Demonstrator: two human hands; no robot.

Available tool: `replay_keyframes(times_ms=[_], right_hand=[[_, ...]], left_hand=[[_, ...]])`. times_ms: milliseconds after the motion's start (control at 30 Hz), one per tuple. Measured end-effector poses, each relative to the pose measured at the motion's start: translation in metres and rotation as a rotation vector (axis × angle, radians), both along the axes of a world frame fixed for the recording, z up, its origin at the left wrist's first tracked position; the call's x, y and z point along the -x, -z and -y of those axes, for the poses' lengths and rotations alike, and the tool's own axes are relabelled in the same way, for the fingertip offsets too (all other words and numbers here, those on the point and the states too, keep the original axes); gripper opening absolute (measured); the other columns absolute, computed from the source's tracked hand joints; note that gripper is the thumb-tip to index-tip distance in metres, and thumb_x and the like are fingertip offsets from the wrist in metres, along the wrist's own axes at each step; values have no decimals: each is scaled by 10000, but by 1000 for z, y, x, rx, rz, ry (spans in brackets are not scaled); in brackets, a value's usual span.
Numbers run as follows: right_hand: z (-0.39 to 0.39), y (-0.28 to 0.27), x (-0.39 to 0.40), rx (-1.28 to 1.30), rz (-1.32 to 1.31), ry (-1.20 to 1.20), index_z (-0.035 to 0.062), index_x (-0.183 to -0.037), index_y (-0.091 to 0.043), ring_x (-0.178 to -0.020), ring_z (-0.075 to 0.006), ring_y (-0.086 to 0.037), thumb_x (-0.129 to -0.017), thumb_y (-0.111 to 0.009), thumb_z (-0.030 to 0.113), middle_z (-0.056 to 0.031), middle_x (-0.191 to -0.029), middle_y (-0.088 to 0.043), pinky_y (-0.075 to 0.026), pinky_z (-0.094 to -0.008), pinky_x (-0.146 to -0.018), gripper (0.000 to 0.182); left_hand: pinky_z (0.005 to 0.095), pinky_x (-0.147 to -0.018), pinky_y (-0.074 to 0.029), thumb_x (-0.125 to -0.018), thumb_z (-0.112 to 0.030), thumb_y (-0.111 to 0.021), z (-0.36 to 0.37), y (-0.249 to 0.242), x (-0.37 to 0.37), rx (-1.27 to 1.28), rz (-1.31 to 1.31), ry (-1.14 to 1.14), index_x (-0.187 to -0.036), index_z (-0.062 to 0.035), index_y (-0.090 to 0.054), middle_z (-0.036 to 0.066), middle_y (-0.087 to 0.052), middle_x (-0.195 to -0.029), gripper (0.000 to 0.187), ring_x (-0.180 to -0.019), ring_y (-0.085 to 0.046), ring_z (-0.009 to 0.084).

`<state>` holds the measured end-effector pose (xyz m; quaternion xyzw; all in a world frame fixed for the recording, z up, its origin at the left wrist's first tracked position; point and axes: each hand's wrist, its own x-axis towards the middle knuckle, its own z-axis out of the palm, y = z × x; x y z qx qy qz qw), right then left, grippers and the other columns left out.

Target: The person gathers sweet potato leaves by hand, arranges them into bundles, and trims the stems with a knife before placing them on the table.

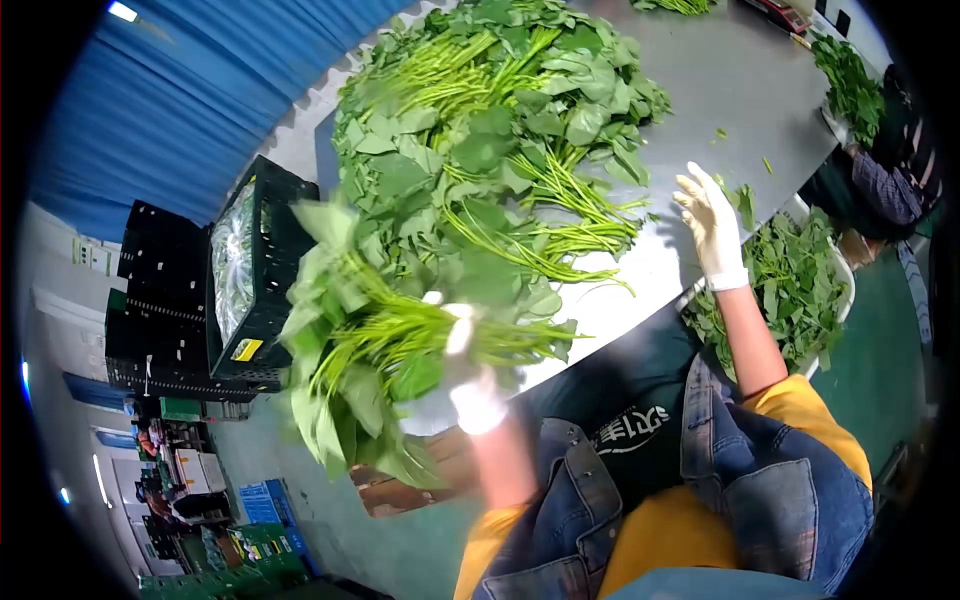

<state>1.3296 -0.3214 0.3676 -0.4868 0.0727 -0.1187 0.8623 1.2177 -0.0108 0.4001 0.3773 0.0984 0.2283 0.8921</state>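
My left hand (pixel 468 370), in a white glove and slightly blurred, is closed around the stems of a bunch of leafy greens (pixel 375 345) at the table's near left edge. Broad leaves hang out to the left and the long stems point right. My right hand (pixel 711 228), also gloved in white, is raised over the near right part of the metal table (pixel 720 90). Its fingers are apart and it holds nothing. Between and beyond my hands lies a large pile of the same greens (pixel 480 140), with loose stems toward my right hand.
A white tub (pixel 847 285) of greens stands below the table's right edge. Beyond it, a co-worker's gloved hand (pixel 836 124) holds a bunch of greens (pixel 850 85). Dark crates (pixel 165 290) are stacked left, one holding a clear bag (pixel 233 265). A cardboard box (pixel 395 492) sits below.
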Motion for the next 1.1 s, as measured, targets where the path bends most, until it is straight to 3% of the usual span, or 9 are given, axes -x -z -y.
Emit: replay_keyframes(times_ms=[33,400,600,733,867,900,933,1000,1100], right_hand=[[-3,1,0,105,-86,-74,50,-1272,-551,-865,-96,-591,-930,-576,235,-38,-1038,-633,-461,-192,-707,390],[-94,64,-7,1752,366,-449,59,-799,-673,-847,-289,-601,-739,-696,270,-124,-802,-591,-453,-398,-737,221],[-68,50,-23,1167,659,-116,21,-931,-694,-794,-218,-635,-822,-631,136,-89,-846,-676,-481,-305,-764,171],[-63,-8,-7,123,-43,-388,-5,-985,-685,-697,-69,-555,-910,-607,183,-14,-800,-652,-425,-209,-645,216],[-73,-4,6,517,126,-284,-7,-928,-680,-684,-74,-547,-870,-635,125,-1,-749,-610,-423,-220,-623,151],[-74,-5,14,508,127,-290,-12,-929,-681,-694,-83,-556,-852,-642,91,-10,-761,-613,-435,-227,-629,134],[-76,-8,20,498,127,-299,-17,-930,-681,-703,-91,-566,-833,-649,56,-20,-773,-616,-446,-235,-635,126],[-73,16,14,795,437,-207,-17,-940,-687,-716,-109,-575,-809,-661,16,-50,-817,-627,-458,-241,-654,137],[-84,4,26,584,331,-269,-3,-958,-699,-731,-128,-583,-822,-666,39,-73,-832,-640,-473,-247,-677,146]], left_hand=[[321,-861,-462,-788,19,-564,4,-7,1,-248,21,-153,-1314,-33,-433,77,-587,-951,544,-893,-559,177],[313,-886,-418,-860,-75,-607,-12,8,17,-21,-29,-88,-1231,4,-433,66,-545,-883,417,-868,-525,177],[327,-902,-437,-857,-104,-626,-13,4,20,-129,-100,-138,-1272,27,-429,92,-600,-988,478,-918,-571,187],[362,-924,-453,-852,-90,-639,-4,1,10,-144,-108,-76,-1232,35,-480,91,-609,-1024,431,-992,-577,193],[347,-925,-465,-852,-20,-625,-9,12,-7,-57,-237,3,-1205,46,-525,113,-608,-1107,373,-1054,-580,206],[339,-932,-467,-853,2,-623,-12,13,-5,-969,-226,9,-1237,60,-496,141,-613,-1129,409,-1046,-595,219],[339,-932,-467,-853,2,-623,-12,16,-8,-970,-226,6,-1237,60,-496,141,-613,-1129,409,-1046,-595,219],[348,-939,-464,-859,-3,-626,5,-15,-23,53,-170,85,-1240,65,-487,162,-620,-1125,411,-1030,-607,228],[348,-980,-443,-865,-20,-631,5,-24,-32,-3,-147,125,-1276,46,-454,171,-628,-1119,452,-1042,-609,264]])
